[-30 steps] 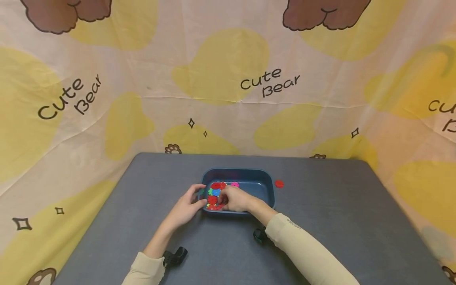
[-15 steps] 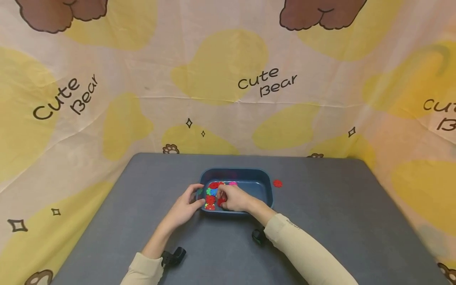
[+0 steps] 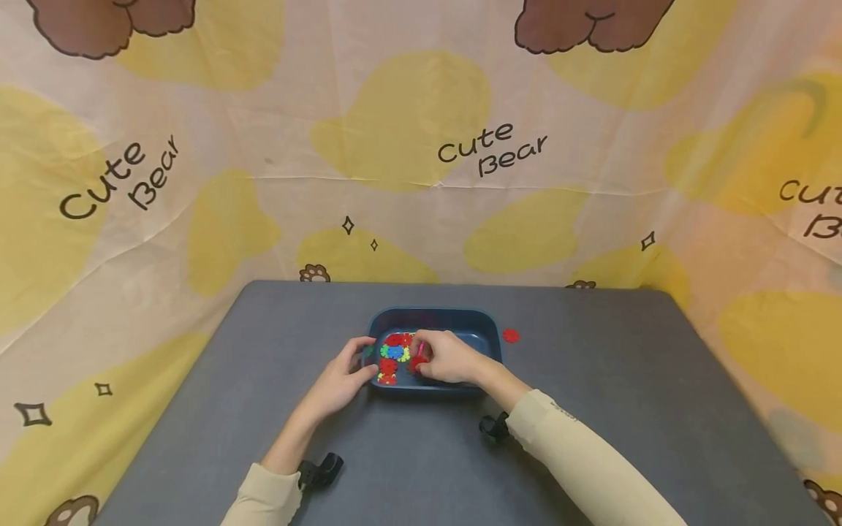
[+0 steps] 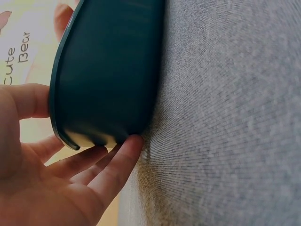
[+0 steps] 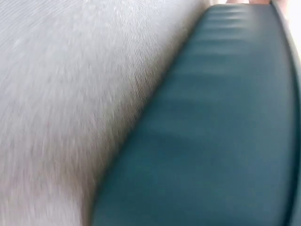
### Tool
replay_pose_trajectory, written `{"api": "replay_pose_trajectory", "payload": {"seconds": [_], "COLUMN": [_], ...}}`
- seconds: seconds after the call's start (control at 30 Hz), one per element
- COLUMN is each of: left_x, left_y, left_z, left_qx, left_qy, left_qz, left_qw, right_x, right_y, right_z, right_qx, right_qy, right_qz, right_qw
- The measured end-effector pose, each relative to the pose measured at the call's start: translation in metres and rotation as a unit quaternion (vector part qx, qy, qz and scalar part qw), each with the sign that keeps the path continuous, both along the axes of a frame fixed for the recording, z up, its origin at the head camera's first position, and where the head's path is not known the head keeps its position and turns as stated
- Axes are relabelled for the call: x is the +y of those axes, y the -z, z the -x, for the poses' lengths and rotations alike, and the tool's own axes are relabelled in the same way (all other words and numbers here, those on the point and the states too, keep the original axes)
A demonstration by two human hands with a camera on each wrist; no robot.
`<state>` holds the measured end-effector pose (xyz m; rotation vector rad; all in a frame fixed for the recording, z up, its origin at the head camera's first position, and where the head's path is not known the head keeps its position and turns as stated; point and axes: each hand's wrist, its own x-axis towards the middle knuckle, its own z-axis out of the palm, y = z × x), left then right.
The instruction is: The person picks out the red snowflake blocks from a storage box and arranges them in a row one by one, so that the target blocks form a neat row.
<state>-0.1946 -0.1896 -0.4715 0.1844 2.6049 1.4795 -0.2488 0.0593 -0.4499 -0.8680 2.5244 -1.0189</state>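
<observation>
A dark blue plastic bin (image 3: 476, 342) stands on the table, with flower-shaped plastic discs in its left half. Among them are a blue disc (image 3: 395, 352) and several red discs (image 3: 388, 365). My left hand (image 3: 338, 376) holds the bin's left end. In the left wrist view its thumb (image 4: 35, 100) is at the rim and its fingertips press the outer wall. Inside the bin, my right hand (image 3: 450, 358) pinches a red disc (image 3: 417, 363); a pink bit shows by its fingers. The right wrist view shows the bin's outer wall (image 5: 202, 132), not the fingers.
One loose red disc (image 3: 511, 335) lies on the grey table (image 3: 592, 380), just right of the bin. Behind the table hangs a printed cloth (image 3: 408, 117). Each wrist carries a black camera (image 3: 320, 471).
My right hand has shifted a little to the right inside the bin, with the red disc between its fingers, uncovering more discs at the left. My left hand keeps its hold on the bin.
</observation>
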Motion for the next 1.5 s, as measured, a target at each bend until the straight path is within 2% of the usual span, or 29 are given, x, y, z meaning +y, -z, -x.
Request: {"api": "replay_pose_trajectory", "payload": {"seconds": [0.43, 0.7, 0.83, 0.97, 1.13, 1.3, 1.5], "left_x": [-0.002, -0.003, -0.003, -0.003, -0.004, -0.003, -0.002], "left_y": [0.003, 0.002, 0.002, 0.002, 0.000, -0.001, -0.001], "left_z": [0.000, 0.000, 0.000, 0.000, 0.000, -0.001, -0.001], "left_qx": [0.004, 0.004, 0.005, 0.005, 0.007, 0.008, 0.006], "left_qy": [0.013, 0.014, 0.010, 0.009, 0.013, 0.013, 0.010], "left_qz": [-0.008, -0.007, -0.005, -0.001, 0.001, 0.003, 0.002], "left_qw": [0.9999, 0.9999, 0.9999, 0.9999, 0.9999, 0.9999, 0.9999], "right_x": [0.053, 0.084, 0.102, 0.121, 0.140, 0.158, 0.175], "right_y": [-0.029, -0.035, -0.035, -0.031, -0.017, 0.000, 0.017], "right_z": [-0.003, -0.001, 0.001, 0.005, 0.015, 0.023, 0.030], "right_qx": [0.009, 0.037, 0.038, 0.031, 0.019, 0.015, 0.003], "right_qy": [0.031, 0.059, 0.091, 0.138, 0.193, 0.222, 0.243], "right_qz": [0.055, 0.076, 0.083, 0.087, 0.094, 0.082, 0.043], "right_qw": [0.9980, 0.9947, 0.9916, 0.9861, 0.9765, 0.9715, 0.9690]}}
